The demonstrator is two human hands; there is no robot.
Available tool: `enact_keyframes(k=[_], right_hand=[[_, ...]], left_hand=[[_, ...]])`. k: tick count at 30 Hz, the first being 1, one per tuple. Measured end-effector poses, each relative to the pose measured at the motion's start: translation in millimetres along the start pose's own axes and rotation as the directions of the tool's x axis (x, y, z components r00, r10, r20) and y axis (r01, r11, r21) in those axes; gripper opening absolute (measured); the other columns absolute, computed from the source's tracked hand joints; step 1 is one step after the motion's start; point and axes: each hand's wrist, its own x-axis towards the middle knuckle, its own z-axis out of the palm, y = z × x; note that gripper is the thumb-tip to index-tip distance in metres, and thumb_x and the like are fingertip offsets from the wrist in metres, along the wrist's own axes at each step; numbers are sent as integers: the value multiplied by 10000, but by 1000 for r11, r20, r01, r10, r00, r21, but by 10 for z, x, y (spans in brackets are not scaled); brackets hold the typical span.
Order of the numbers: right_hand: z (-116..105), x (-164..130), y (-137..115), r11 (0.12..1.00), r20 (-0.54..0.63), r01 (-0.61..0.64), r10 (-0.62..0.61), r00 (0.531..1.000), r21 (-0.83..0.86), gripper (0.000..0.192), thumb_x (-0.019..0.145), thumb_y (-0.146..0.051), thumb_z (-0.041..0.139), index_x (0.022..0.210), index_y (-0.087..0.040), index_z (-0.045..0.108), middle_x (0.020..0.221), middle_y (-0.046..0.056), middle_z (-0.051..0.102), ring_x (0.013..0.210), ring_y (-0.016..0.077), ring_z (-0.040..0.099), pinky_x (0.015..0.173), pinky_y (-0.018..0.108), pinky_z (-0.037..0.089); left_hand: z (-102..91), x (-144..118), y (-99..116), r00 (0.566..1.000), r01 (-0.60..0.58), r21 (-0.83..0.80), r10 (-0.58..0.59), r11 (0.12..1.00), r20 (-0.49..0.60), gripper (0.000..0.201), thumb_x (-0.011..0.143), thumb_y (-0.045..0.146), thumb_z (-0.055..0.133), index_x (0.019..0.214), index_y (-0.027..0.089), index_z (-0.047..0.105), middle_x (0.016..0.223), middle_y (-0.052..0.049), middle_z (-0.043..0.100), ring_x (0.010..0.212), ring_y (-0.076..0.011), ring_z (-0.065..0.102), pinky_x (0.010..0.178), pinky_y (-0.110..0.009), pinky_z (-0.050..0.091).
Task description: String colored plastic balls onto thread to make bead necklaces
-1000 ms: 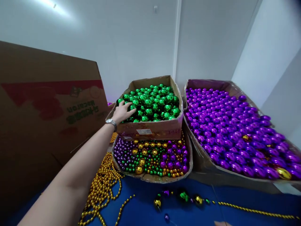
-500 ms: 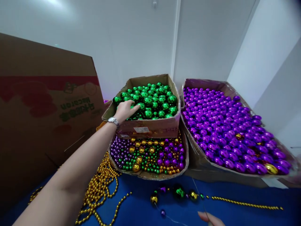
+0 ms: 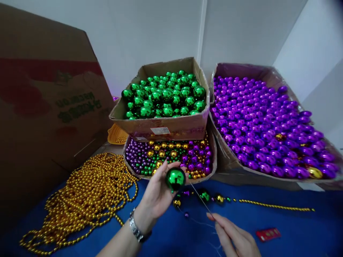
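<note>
A large shiny green bead (image 3: 175, 179) rests in my left hand (image 3: 158, 195), its palm turned up and its fingers curled behind the bead. My right hand (image 3: 234, 233) pinches a long thin needle (image 3: 203, 201), whose far tip points up toward the bead from the right. Pale thread (image 3: 200, 223) trails below on the blue table. Behind my hands lies a partly strung row of beads, with a green bead (image 3: 205, 196), gold beads (image 3: 219, 198) and a small purple bead (image 3: 186, 214). A twisted gold strand (image 3: 273, 203) continues it to the right.
Green beads fill a cardboard box (image 3: 171, 128) stacked over a tray (image 3: 214, 164) of mixed small beads. A wide box (image 3: 223, 142) of purple beads stands right. Gold bead strands (image 3: 91, 200) pile up beside a large carton (image 3: 53, 107). A red packet (image 3: 268, 234) lies front right.
My left hand has come out of the green bead box, down and toward me, with a green bead in it. My right hand has moved further into view with the needle.
</note>
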Motion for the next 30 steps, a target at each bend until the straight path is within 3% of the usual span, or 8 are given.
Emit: enact_keyframes(k=[2,6,11,18,25,30], right_hand=[[-36,-15,30,1000,82,28,-27,996,-11,251,920,-310,470,1098,-242,633,997,33,717,888,169,695,778,167,544],[-42,-59,117,999,160,39,-33,987,-35,246,926,-239,451,1122,-224,600,1009,37,712,913,155,686,795,159,536],[-22,-63,193,999,190,29,-24,981,-23,258,925,-221,441,1140,-209,583,1033,51,703,924,159,682,800,173,541],[-97,-66,178,998,106,40,-35,994,-41,251,919,-206,430,1111,-193,591,1019,67,706,907,174,685,782,212,553],[-38,-89,180,985,108,170,-166,980,-26,264,889,-125,452,1123,-176,565,972,65,715,821,160,701,739,205,562],[-35,-76,213,986,134,158,-150,980,-54,263,897,-145,436,1120,-168,575,917,67,719,804,170,703,720,220,568]], left_hand=[[-92,14,-192,998,60,-57,-61,997,-15,300,857,346,538,1003,94,613,1008,-152,668,1018,-277,617,915,-397,488],[-226,59,-445,995,69,-129,-77,989,-61,227,848,318,568,935,112,608,1000,-125,668,976,-272,633,920,-437,484],[-281,60,-505,979,197,-112,-201,974,-31,324,848,412,544,992,125,592,992,-141,653,926,-290,647,713,-369,562],[-208,59,-362,1000,12,-107,-14,994,-15,287,881,326,509,1058,119,597,1111,-146,624,1090,-278,577,966,-408,467],[-204,107,-392,993,-92,10,93,996,-72,195,849,279,574,992,151,607,1059,-112,642,1037,-296,609,904,-436,512],[-184,109,-401,991,-96,7,96,995,-88,184,847,286,577,965,148,611,1076,-120,634,1040,-298,608,906,-427,510]])
